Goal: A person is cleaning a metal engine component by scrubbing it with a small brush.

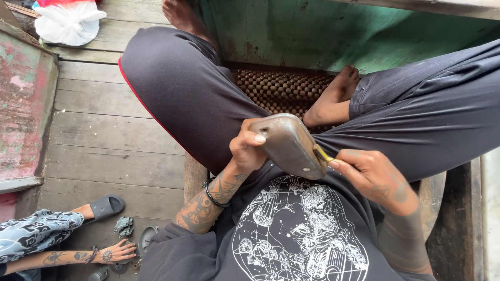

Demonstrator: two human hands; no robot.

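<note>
The grey metal cover [289, 145] sits above your lap, its long axis running from upper left down to lower right, rounded back facing up. Your left hand [247, 148] clamps its upper end; your right hand [372, 174] pinches a yellow-handled tool [323, 154] against its lower edge. If that tool skids off the curved metal, I judge it could jab your left thumb.

In the middle of the frame my left hand [247, 148] grips the rounded grey metal cover [289, 145] from its left, my right hand [376, 176] touches its right edge, the brown beaded mat [281, 88] lies above it between my knees, and another person's hand [117, 252] rests at lower left.
</note>
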